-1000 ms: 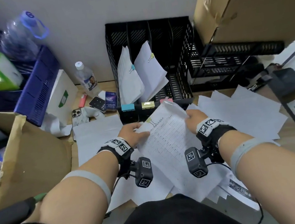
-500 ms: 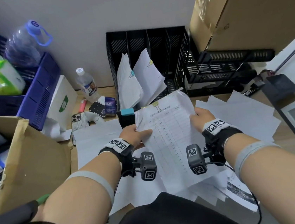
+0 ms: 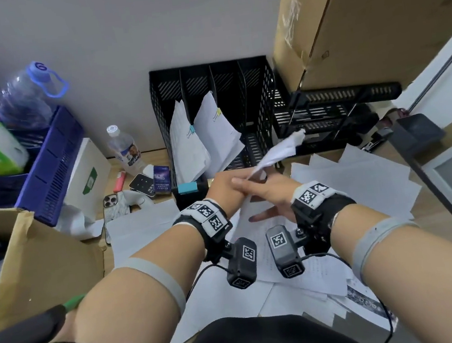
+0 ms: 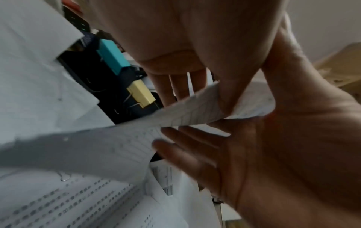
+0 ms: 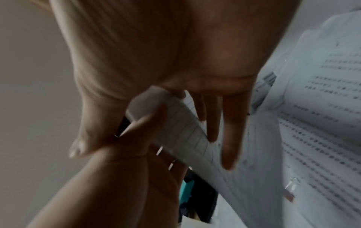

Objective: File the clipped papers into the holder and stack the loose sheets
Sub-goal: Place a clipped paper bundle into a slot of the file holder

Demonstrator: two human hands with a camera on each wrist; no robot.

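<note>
Two hands (image 3: 252, 193) pinch the sheet (image 3: 275, 153) between them.

I worked at a cluttered office desk (image 3: 130, 159) set against a plain wall. A black mesh file holder (image 3: 210, 94) held clipped papers; printed loose sheets (image 3: 361, 184) covered the desktop. Cardboard boxes (image 3: 357, 21), a blue crate (image 3: 49, 166) and a water bottle (image 3: 125, 149) stood nearby.
</note>
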